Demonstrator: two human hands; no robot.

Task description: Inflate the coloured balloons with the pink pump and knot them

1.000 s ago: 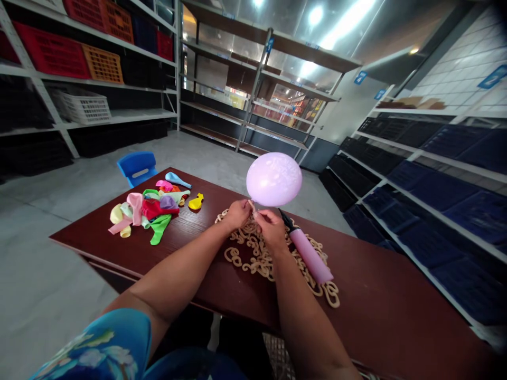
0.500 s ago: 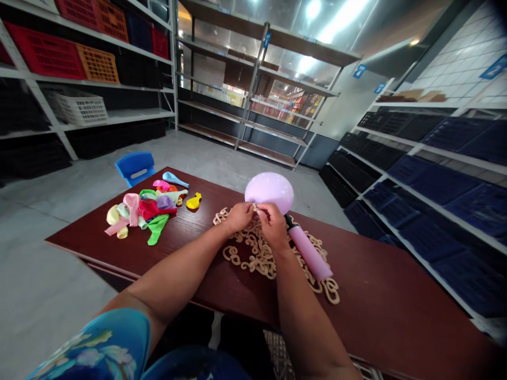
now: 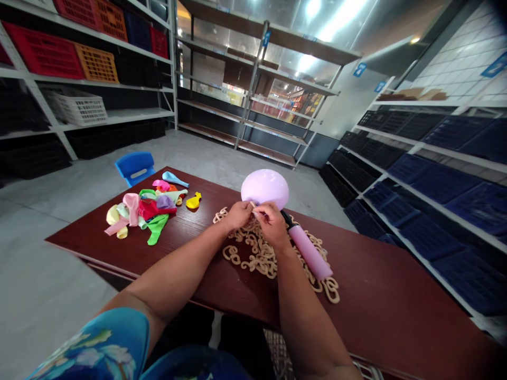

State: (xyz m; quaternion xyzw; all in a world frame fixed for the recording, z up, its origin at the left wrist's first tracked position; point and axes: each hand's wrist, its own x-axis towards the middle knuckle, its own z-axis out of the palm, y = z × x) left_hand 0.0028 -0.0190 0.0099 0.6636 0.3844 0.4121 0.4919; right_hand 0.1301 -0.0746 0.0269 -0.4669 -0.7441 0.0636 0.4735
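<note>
An inflated light purple balloon (image 3: 265,186) stands just beyond my two hands, its neck end toward me. My left hand (image 3: 240,215) is closed in a pinch at that neck. Close beside it, my right hand (image 3: 271,221) pinches at the same spot, fingertips nearly meeting the left ones. The neck itself is mostly hidden by my fingers. Below the hands lies a tangle of beige, curly rope-like loops (image 3: 259,258). A pink hand pump (image 3: 311,252) with a black end rests on these loops, right of my right hand.
Several uninflated balloons (image 3: 148,208) lie heaped on the left of the dark red table (image 3: 376,285), with a yellow one (image 3: 194,200) apart. A blue chair (image 3: 135,166) stands behind the table's left end. Shelves with crates (image 3: 99,62) line the room.
The balloon has shifted slightly left and tilted a little. My right fingers have moved slightly at the neck; my left hand stays nearly in place.
</note>
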